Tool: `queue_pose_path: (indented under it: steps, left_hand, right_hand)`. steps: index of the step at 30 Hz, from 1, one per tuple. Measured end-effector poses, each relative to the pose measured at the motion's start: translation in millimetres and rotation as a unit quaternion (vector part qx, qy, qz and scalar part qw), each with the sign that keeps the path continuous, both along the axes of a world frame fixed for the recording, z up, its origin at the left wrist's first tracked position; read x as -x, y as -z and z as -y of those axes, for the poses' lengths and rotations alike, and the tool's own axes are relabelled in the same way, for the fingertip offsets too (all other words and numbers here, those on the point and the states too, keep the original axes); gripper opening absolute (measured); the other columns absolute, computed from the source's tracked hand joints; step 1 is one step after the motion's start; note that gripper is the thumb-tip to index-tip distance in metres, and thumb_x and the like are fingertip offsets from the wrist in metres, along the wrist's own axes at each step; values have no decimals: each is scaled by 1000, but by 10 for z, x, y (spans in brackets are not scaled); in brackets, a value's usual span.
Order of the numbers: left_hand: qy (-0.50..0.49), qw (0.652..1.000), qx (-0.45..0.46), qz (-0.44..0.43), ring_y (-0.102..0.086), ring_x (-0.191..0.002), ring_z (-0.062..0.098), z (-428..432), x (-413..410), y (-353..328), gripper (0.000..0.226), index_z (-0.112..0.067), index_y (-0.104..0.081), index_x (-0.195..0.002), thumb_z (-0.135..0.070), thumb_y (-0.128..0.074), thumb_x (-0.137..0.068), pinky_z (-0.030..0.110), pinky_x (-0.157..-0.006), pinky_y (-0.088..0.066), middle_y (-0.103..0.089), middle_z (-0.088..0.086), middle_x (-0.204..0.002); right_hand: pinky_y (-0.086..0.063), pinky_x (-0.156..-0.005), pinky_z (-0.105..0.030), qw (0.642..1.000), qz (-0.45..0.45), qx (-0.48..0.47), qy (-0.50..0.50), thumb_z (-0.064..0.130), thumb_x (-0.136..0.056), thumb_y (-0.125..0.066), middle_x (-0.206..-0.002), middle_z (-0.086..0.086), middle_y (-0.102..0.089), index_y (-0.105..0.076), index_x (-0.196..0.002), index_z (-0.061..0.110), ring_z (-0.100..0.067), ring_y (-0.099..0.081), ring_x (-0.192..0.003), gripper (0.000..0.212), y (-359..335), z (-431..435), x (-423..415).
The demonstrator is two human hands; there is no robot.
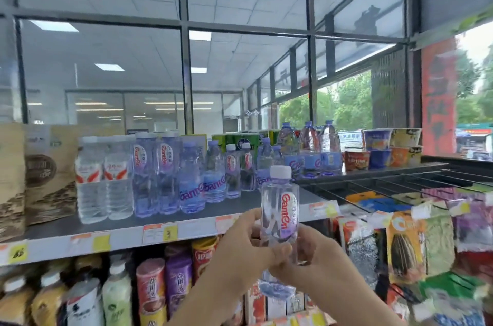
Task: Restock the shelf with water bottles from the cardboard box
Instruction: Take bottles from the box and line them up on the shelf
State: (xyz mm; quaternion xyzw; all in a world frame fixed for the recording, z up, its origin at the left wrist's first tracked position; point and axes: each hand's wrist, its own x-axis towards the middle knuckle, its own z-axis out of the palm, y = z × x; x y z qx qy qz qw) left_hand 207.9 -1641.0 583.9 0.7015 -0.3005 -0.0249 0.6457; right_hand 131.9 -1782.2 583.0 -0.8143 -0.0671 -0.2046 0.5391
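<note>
I hold a small clear water bottle (279,208) upright in front of the top shelf (125,221); it has a white cap and a purple and red label. My left hand (246,245) pinches its lower part from the left. My right hand (316,259) grips its base from the right. Under my hands shows the blurred end of a second clear bottle (277,289); which hand holds it I cannot tell. Several water bottles (170,173) stand in rows on the shelf, beyond and left of my hands. The cardboard box is out of view.
Brown paper bags (40,173) stand at the shelf's left end. Large water bottles (309,149) and instant noodle cups (384,149) sit farther right. A black wire rack (386,181) with hanging snack packs (405,245) is on the right. Cans and drink bottles (149,288) fill the shelf below.
</note>
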Motion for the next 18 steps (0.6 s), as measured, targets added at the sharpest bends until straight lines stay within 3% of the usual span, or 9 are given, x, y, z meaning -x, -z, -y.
queue_pose_path:
  steps: [3,7,9,13,16,18]
  left_hand:
    - [-26,1000,5,4,-70,-94,20,229,-97,-136,40,-47,-66,-97,-31,-81,-64,38,-84,-57,-74,-2,-96]
    - [-48,999,-21,14,-66,-99,2,386,-317,-331,44,-43,-54,-124,-32,-73,-86,20,-80,-51,-69,-14,-113]
    - [-96,994,-43,18,-58,-109,1,376,-507,-375,56,-44,-44,-138,-39,-68,-88,22,-87,-45,-58,-14,-129]
    - [-120,990,-73,14,-52,-117,6,341,-878,-406,58,-38,-41,-144,-40,-64,-91,21,-82,-43,-51,-13,-139]
    - [-123,989,-77,19,-49,-123,8,320,-1160,-454,55,-31,-41,-146,-37,-60,-95,32,-104,-41,-49,-10,-144]
    - [-115,989,-85,23,-47,-122,8,273,-1375,-478,53,-28,-40,-147,-34,-56,-97,33,-108,-38,-47,-9,-146]
  right_hand:
    - [-58,-86,-40,1000,-11,21,-9,27,-69,-78,-87,7,-77,-69,-99,35,-10,-73,-82,32,-90,253,-282]
    - [-59,-79,-37,997,-9,75,22,33,-70,-81,-83,11,-74,-65,-95,31,-6,-70,-74,30,-265,552,-699]
    - [-59,-75,-38,992,-5,104,67,41,-67,-81,-82,9,-73,-62,-93,30,-8,-68,-74,34,-357,663,-955]
    - [-56,-75,-36,987,-14,129,91,42,-67,-80,-89,8,-71,-61,-96,29,-11,-67,-79,37,-480,748,-1478]
    - [-57,-78,-36,984,-29,143,99,38,-66,-82,-90,5,-72,-62,-98,26,-13,-68,-80,40,-521,700,-1866]
    - [-57,-76,-37,982,-35,149,113,35,-66,-83,-89,2,-71,-61,-96,23,-16,-68,-81,39,-504,627,-2138]
